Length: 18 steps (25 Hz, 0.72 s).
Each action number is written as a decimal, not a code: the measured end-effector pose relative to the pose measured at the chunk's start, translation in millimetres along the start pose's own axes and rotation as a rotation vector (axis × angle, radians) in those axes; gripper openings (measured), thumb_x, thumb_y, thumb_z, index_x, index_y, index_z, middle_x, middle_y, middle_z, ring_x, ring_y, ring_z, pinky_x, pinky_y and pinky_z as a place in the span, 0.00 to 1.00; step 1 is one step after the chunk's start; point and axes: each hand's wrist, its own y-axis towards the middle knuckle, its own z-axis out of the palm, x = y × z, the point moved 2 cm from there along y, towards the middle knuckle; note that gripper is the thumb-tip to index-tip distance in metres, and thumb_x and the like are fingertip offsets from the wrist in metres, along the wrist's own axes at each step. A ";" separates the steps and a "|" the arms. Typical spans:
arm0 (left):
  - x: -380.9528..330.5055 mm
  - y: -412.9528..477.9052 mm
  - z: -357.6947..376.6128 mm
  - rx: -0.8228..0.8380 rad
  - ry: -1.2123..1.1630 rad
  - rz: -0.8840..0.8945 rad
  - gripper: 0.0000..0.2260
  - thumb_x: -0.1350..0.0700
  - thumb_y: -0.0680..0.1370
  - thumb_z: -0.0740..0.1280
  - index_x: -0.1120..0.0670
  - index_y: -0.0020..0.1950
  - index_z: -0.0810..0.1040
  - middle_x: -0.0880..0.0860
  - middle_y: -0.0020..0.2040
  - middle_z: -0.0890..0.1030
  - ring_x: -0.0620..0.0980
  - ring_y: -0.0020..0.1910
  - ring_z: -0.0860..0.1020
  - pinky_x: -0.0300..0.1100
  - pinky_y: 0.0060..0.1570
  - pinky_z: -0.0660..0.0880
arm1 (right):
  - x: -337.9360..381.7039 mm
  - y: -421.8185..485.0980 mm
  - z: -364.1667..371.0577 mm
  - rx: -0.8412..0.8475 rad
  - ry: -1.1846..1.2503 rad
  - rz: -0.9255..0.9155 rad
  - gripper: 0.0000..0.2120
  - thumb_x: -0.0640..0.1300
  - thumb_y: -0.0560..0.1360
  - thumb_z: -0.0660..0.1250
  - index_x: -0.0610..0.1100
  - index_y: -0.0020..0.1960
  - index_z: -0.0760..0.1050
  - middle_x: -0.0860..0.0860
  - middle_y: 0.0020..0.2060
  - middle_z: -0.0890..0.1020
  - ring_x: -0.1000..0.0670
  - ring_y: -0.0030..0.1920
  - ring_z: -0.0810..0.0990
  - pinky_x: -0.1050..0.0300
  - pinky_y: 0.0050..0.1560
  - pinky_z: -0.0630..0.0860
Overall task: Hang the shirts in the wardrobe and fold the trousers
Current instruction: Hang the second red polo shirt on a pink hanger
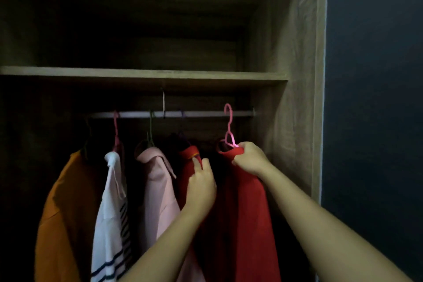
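Nearly there: right hand (248, 158) grips red shirt (240, 213) at neck, under pink hanger (229, 130). Hook stands straight above hand, level with rail (194, 114); seated or not, cannot tell. Left hand (201, 188) pinches red cloth (190, 155) alongside.

Left arm (164, 242): bare, reaching up and forward from the bottom centre.
Left hand (201, 190): back towards the camera, thumb and forefinger raised, pinching red cloth (190, 155).
Right arm (320, 224): bare, stretched out from the lower right.
Right hand (250, 158): higher than the left, fingers curled tight, gripping a red shirt (240, 213) at its collar.
Spacing: hands near, not touching.
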 end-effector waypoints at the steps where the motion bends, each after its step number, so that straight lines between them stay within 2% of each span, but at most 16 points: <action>1: -2.1 0.2 1.3 0.000 -0.007 -0.006 0.23 0.62 0.77 0.58 0.59 0.72 0.59 0.66 0.74 0.56 0.64 0.57 0.77 0.52 0.54 0.73 | 0.3 13.6 3.3 0.008 0.012 -0.009 0.12 0.39 0.70 0.67 0.41 0.53 0.78 0.41 0.50 0.82 0.42 0.54 0.79 0.59 0.46 0.72; 8: -15.4 0.2 0.1 -0.022 -0.067 -0.034 0.30 0.58 0.78 0.57 0.56 0.77 0.48 0.61 0.77 0.54 0.61 0.65 0.72 0.49 0.61 0.69 | -7.2 81.9 28.9 0.034 0.003 -0.068 0.15 0.39 0.70 0.63 0.40 0.55 0.79 0.40 0.53 0.82 0.41 0.56 0.79 0.56 0.53 0.75; 12: -17.6 -2.9 0.2 -0.062 -0.088 -0.043 0.30 0.58 0.78 0.56 0.54 0.77 0.47 0.58 0.77 0.53 0.57 0.67 0.70 0.45 0.61 0.68 | -31.4 95.1 54.9 0.122 -0.142 -0.042 0.15 0.40 0.70 0.63 0.40 0.56 0.77 0.40 0.54 0.81 0.41 0.56 0.79 0.55 0.54 0.76; 15: -11.9 -5.2 -0.5 -0.111 -0.155 -0.053 0.28 0.54 0.80 0.56 0.51 0.77 0.47 0.55 0.78 0.54 0.56 0.68 0.70 0.45 0.63 0.67 | -32.1 95.1 59.3 0.145 -0.285 0.000 0.17 0.43 0.72 0.63 0.43 0.60 0.74 0.44 0.57 0.78 0.41 0.59 0.76 0.53 0.57 0.74; 17: -5.0 -10.1 -6.3 -0.176 -0.304 -0.050 0.27 0.49 0.80 0.56 0.50 0.77 0.49 0.51 0.78 0.55 0.50 0.73 0.63 0.40 0.67 0.62 | -21.0 94.0 56.9 0.090 -0.361 -0.038 0.20 0.49 0.72 0.65 0.46 0.62 0.73 0.43 0.61 0.76 0.41 0.62 0.74 0.51 0.62 0.72; 18: -1.9 -14.8 -12.8 -0.221 -0.376 -0.041 0.27 0.47 0.80 0.56 0.50 0.77 0.51 0.50 0.77 0.57 0.46 0.74 0.60 0.34 0.68 0.57 | -10.6 90.2 53.4 0.001 -0.324 -0.107 0.20 0.51 0.72 0.66 0.46 0.62 0.74 0.43 0.61 0.76 0.40 0.62 0.74 0.51 0.63 0.71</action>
